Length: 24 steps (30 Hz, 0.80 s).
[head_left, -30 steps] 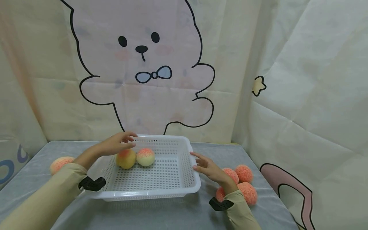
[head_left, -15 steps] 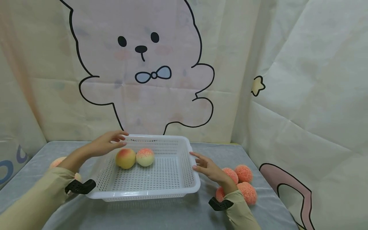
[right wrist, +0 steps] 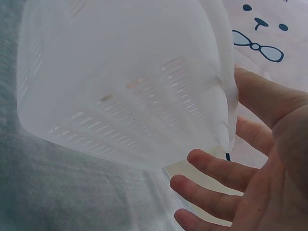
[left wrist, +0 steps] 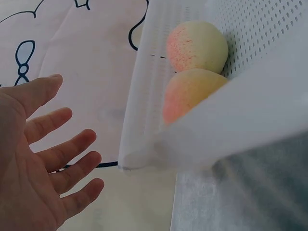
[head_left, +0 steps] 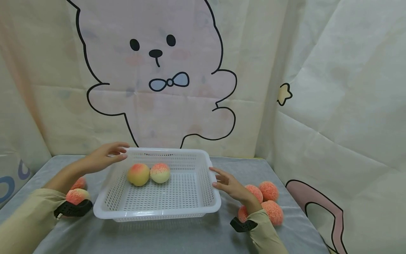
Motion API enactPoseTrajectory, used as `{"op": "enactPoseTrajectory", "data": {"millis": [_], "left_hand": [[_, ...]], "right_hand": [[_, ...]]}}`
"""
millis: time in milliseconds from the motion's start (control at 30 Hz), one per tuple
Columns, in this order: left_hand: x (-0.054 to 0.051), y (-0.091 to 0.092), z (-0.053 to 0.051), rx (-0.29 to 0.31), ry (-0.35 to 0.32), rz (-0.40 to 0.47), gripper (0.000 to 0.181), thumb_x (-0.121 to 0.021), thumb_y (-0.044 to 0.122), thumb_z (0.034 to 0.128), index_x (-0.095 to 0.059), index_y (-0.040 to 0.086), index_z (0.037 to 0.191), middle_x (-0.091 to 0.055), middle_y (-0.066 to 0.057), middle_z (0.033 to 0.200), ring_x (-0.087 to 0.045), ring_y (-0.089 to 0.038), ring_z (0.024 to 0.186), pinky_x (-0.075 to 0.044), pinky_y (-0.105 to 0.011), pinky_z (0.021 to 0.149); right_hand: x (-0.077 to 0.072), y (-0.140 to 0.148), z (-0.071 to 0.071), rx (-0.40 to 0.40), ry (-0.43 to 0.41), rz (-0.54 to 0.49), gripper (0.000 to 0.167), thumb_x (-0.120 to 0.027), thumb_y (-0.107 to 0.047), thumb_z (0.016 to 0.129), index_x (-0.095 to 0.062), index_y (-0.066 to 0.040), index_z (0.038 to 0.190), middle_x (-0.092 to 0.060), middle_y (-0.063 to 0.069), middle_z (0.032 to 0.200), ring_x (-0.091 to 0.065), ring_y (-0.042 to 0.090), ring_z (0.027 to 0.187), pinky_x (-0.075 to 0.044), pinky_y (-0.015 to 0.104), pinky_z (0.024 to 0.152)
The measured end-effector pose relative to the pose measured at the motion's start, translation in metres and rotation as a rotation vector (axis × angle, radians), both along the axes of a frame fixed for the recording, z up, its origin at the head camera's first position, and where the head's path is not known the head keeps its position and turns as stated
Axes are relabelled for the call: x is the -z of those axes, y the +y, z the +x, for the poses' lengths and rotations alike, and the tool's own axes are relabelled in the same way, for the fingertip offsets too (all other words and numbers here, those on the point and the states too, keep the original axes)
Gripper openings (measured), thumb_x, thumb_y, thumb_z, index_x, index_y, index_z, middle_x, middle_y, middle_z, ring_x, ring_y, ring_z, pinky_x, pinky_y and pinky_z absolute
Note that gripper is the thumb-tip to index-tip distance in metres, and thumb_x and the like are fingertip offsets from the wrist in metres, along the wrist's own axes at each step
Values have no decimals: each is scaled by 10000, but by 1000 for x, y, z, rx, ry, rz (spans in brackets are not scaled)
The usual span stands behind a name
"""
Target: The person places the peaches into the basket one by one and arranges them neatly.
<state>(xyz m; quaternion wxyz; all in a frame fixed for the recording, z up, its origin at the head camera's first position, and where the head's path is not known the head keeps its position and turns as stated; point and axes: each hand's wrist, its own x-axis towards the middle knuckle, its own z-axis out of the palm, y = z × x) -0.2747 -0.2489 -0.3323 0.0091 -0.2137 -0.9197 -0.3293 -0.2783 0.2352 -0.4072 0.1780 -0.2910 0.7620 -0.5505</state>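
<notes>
Peaches [head_left: 138, 174]: two inside white basket [head_left: 152, 213], side by side
Left of basket: two more peaches [head_left: 77, 196], partly hidden
Right of basket: four coral balls [head_left: 269, 191]
Left hand [head_left: 103, 157]: released, empty, by basket's far-left corner
Right hand [head_left: 233, 188]: relaxed, touching basket's right rim
Tally: two in, six visible outside; partway, I judge

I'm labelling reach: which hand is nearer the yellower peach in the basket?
Left. The left hand is by the back left corner of the basket, left of the yellower peach; the right hand is at the right rim, farther away.
</notes>
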Motion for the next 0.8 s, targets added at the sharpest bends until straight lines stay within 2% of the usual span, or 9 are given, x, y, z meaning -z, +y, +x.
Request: {"op": "enactPoseTrajectory", "data": {"millis": [367,800], "left_hand": [[-1,-22,5,-21,-18,-4,515,-556,265,1042,-435,-1,1466,-538,-366,1391,-517,-577,1262,-492,-706,923],[5,-50,18,-71,-52,1,555,-518,310,1057,-385,-8,1493,-514,-374,1411,-479,-599,1285,-475,-741,897]], "right_hand": [[0,1,3,17,-3,15,681,-573,-245,1043,-232,-115,1618,-468,276,1518,-551,387,1326,-471,544,1085],[0,1,0,-17,9,-13,684,-568,-225,1045,-217,-92,1618,-435,289,1538,-530,418,1342,-496,500,1068]]}}
